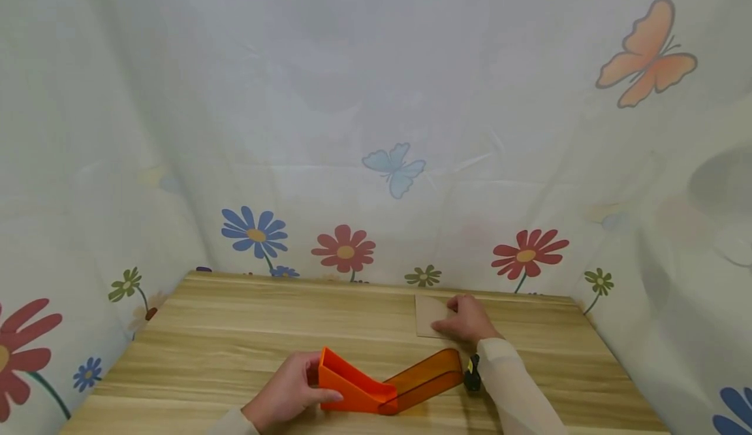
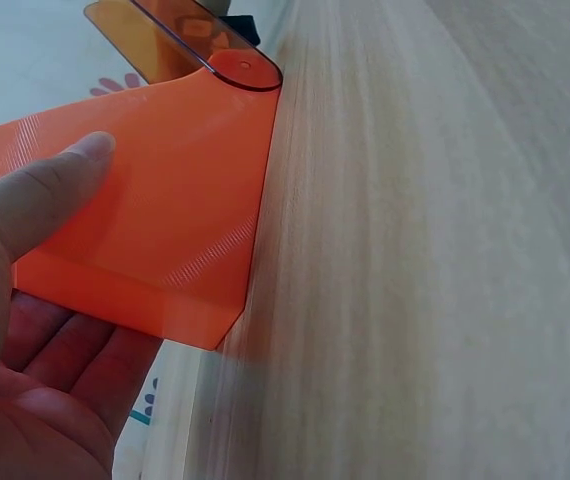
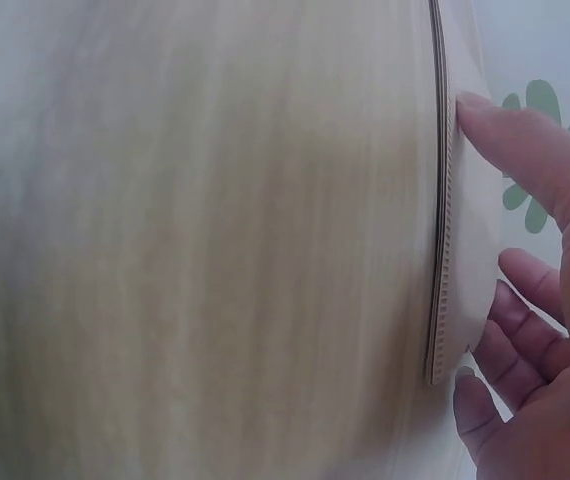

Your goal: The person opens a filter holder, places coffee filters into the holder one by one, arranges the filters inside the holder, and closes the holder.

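Observation:
My left hand (image 1: 294, 386) grips the end of an orange plastic box (image 1: 352, 389), thumb along its near side and fingers behind or below it. A see-through amber lid (image 1: 425, 376) is swung wide on the box's hinge, reaching to the right. The left wrist view shows the box (image 2: 165, 200) with its straight edge right at the tabletop. Farther back, my right hand (image 1: 470, 321) pinches a flat stack of tan paper coffee filters (image 1: 431, 317). In the right wrist view, the thumb meets the stack's crimped edge (image 3: 443, 240), with other fingertips at the opposite, curved edge.
A small black object (image 1: 472, 373) with a yellow mark sits beside my right sleeve, just past the lid's end. The wood-grain table (image 1: 235, 330) ends at the back and sides against a white curtain (image 1: 329, 95) printed with flowers and butterflies.

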